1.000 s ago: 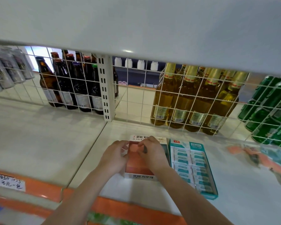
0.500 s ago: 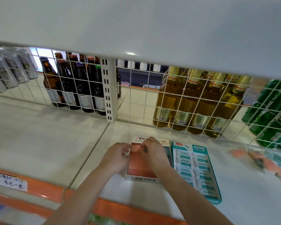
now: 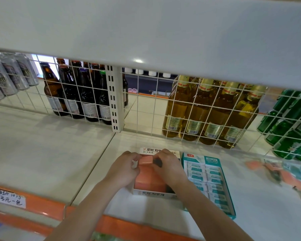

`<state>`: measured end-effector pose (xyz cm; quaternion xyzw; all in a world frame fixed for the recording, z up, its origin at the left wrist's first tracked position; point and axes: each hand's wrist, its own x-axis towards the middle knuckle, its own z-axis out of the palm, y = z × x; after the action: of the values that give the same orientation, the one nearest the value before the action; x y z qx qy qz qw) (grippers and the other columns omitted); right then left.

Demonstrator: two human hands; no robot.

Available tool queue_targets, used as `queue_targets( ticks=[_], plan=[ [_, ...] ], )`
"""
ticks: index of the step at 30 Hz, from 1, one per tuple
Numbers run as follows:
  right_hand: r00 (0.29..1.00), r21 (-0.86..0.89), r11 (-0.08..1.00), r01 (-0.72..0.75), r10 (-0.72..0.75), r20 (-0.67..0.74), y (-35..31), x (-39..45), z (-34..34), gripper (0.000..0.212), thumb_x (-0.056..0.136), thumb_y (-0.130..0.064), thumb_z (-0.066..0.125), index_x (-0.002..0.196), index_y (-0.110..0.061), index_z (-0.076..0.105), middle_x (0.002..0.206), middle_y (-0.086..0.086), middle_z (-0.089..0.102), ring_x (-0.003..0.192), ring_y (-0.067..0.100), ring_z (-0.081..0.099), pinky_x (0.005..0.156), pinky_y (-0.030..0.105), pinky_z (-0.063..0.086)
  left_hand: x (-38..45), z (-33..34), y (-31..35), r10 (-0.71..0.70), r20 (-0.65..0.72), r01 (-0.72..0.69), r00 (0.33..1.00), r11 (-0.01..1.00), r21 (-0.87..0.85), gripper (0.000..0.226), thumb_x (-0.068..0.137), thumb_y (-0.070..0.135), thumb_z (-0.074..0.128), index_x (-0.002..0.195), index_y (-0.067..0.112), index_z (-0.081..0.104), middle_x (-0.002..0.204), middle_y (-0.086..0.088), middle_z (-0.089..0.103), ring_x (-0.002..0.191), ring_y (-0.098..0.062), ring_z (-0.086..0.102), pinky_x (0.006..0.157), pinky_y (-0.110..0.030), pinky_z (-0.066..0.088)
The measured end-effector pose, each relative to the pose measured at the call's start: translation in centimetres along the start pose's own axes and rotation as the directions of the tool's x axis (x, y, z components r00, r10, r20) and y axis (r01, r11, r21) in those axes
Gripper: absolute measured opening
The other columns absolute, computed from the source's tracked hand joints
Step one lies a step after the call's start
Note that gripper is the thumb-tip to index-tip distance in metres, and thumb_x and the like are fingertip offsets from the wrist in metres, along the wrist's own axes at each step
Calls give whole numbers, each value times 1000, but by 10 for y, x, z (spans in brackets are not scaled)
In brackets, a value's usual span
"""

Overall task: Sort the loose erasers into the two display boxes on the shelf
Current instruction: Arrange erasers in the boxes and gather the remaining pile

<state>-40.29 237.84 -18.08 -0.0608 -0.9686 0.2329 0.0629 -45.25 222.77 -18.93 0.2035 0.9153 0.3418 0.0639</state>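
In front of me I count two display boxes on the shelf: one white box [image 3: 155, 194] of pink erasers and one teal box [image 3: 232, 202] of green-labelled ones, set in two columns. Between my two hands I hold one pink eraser [image 3: 145, 160]. Behind the wire grid I see four yellow bottles in the front row [image 3: 203, 112] and about four brown ones in front [image 3: 73, 94].

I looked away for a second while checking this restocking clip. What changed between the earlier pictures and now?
Little. Both hands stay over the back end of the white display box, and a pink eraser now shows between the left hand and right hand, raised a bit above the pink rows. The teal display box, the loose erasers to the right and the bottles did not move.
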Motion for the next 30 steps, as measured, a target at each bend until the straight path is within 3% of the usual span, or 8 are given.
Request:
queue_targets(
  ticks=[10,16,21,30],
  plan=[
    [999,10,999,47,-47,9,5,-1,-2,21,92,-22,52,109,-21,65,115,-3,53,104,11,49,85,13,31,1,2,0,24,-34,-24,999,1000,-1,40,84,11,58,124,18,56,98,5,51,88,-10,54,79,-17,40],
    [999,-60,997,47,-46,19,-1,5,-2,32,92,-22,53,124,-26,54,122,-3,53,112,15,49,94,25,40,0,4,-1,9,-35,-10,999,999,-36,42,85,9,56,126,18,53,109,0,57,86,-7,52,77,-14,37],
    [996,-92,992,85,-83,22,-4,6,1,18,94,-22,47,103,-17,62,110,2,55,105,19,52,90,29,45,1,5,-3,-18,-46,14,999,997,-80,42,85,7,57,126,17,53,102,6,51,87,-7,52,75,-13,34],
    [998,73,997,-17,22,-62,-1,3,4,18,93,-20,49,104,-16,63,108,1,63,99,15,56,88,25,45,3,9,-8,-63,-72,52,995,987,-153,42,84,10,61,125,17,54,98,6,57,84,-10,56,73,-14,37]
  ],
)
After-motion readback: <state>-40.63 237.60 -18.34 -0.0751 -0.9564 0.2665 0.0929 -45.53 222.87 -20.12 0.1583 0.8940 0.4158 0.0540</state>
